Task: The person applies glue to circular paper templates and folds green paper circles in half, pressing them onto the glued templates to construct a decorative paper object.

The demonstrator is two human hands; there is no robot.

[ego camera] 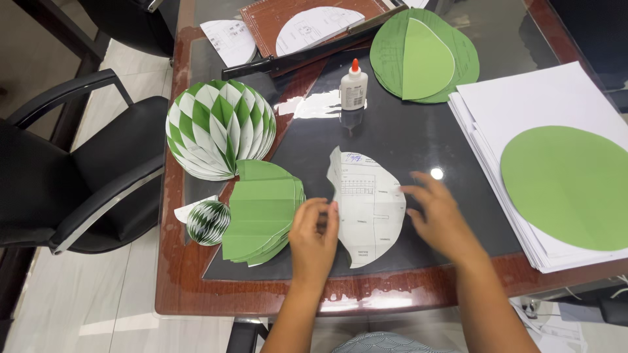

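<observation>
- Pinching the left edge of a printed white paper cut-out (367, 204), our left hand (314, 236) has its grip narrow, fingertips closed on the sheet's folded edge.
- We rest our right hand (441, 219) on the cut-out's right side, fingers spread and loose, pressing the paper flat; that grip closes on nothing.
- We see the cut-out lying on the dark glass top of the table (405, 140), near the front edge, between our two hands. Its shape is roughly a half circle with a ragged top.
- Just left of our left hand lies a stack of folded green paper pieces (261, 212), fanned a little at the bottom.
- Touching that stack's left side we find a small green-and-white honeycomb ball (208, 222), and above it a large green-and-white honeycomb ball (219, 129).
- Behind the cut-out, well apart from it, a white glue bottle (354, 86) with an orange tip stands upright.
- Farther back and to the right lies a pile of green paper circles (458, 55), the top one folded in half.
- At our right a pile of white sheets (523, 104) carries one green paper circle (569, 186).
- At the back edge we see a paper cutter (288, 49) with a printed white half circle (314, 27) on it.
- Left of the table stands a black office chair (72, 183).
</observation>
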